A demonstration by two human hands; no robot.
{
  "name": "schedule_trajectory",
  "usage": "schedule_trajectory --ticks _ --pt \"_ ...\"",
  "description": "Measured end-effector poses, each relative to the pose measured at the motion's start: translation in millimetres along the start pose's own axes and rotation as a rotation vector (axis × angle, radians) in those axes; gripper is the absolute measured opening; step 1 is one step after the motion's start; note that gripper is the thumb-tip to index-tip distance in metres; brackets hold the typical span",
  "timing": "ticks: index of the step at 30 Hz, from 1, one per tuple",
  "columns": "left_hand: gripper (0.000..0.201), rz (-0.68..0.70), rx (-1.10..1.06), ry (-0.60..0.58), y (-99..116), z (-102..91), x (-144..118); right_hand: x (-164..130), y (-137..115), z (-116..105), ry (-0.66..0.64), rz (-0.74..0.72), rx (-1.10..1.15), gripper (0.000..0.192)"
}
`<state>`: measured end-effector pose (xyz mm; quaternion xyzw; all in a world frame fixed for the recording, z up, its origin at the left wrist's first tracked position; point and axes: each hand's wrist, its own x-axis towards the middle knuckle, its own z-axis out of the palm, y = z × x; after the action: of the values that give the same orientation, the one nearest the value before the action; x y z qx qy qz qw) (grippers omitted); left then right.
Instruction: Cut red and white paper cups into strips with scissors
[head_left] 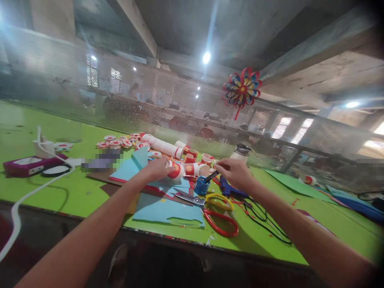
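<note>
Mid-frame, the left hand (159,168) is clenching around a red-and-white paper cup (177,171) lying on its side. Just right of it, the right hand (234,172) is pinching a dark brush (211,176), its tip dipping into a small blue pot (201,186). Below them, scissors (210,210) are lying on blue paper (168,210) on the green table (75,192).

Matt green tabletop (75,192), light-blue paper sheets (168,210), glossy plastic-handled metal scissors (210,212), perforated metal mesh (180,104)
</note>
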<state>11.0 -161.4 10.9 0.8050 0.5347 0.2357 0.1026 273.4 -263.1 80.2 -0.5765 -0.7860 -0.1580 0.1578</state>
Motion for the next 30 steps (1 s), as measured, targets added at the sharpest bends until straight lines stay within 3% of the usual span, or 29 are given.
schedule_trajectory --ticks 2,6,10,14,21,28,30 --pt "0.057 -0.063 -0.013 -0.017 -1.7 -3.9 1.2 28.9 -10.0 7.5 -0.086 -0.069 -0.030 0.021" --pt "0.060 -0.144 -0.024 -0.023 -4.8 -7.8 2.7 75.5 -27.0 34.6 -0.300 -0.176 -0.066 0.029" --pt "0.065 -0.170 -0.027 -0.025 -2.5 -5.8 1.3 107.9 -24.1 56.2 -0.462 -0.066 -0.054 0.028" --pt "0.063 -0.148 -0.039 -0.027 -1.0 -3.2 1.1 123.6 -11.3 68.5 -0.533 0.096 0.051 0.029" --pt "0.055 -0.127 -0.067 -0.013 -3.0 -0.8 3.3 118.7 -10.2 89.0 -0.414 0.333 0.290 0.030" --pt "0.057 -0.114 -0.086 -0.008 -0.2 -0.3 -1.4 151.8 4.0 47.8 -0.162 0.286 0.387 0.030" --pt "0.055 -0.116 -0.077 -0.004 0.0 0.2 -2.0 164.6 9.7 46.2 -0.106 0.286 0.393 0.028"
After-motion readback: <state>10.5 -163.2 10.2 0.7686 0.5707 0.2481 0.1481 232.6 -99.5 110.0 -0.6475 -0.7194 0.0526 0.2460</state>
